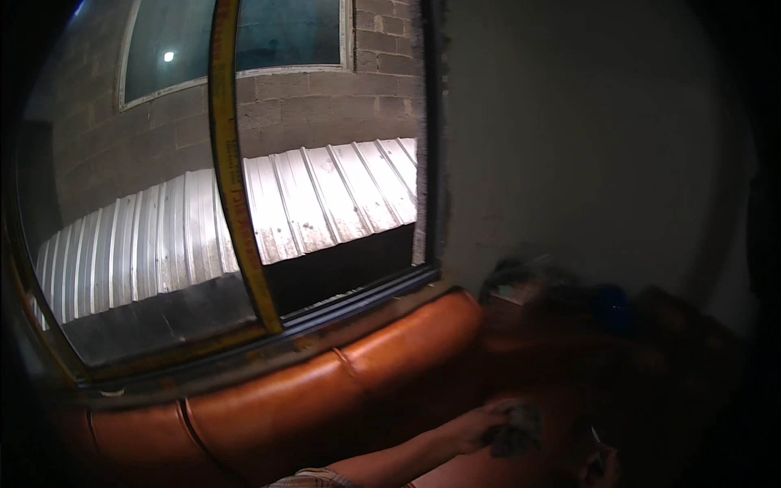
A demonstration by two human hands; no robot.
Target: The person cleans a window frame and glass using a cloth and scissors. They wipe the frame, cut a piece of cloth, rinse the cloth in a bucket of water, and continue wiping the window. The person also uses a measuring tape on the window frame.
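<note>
My left hand (482, 426) reaches in from the bottom, its fingers closed on a crumpled grey-green cloth (518, 430). A brown-orange leather seat (464, 471), probably part of the sofa, lies below that arm. Low on the right, in shadow, my right hand (603, 468) grips a slim tool with a pale, pointed metal tip (595, 435). Its exact kind is too dark to tell. Ahead of both hands, the padded leather sofa back (274, 381) runs under the window, with seams dividing its sections.
A sliding window (244, 244) with yellow tape on its frame stands behind the sofa. Outside are a corrugated metal roof (329, 198) and a block wall (293, 113). Dim clutter, perhaps a plastic bag (515, 293), and a blue round object (612, 308) lie by the plain wall (579, 140).
</note>
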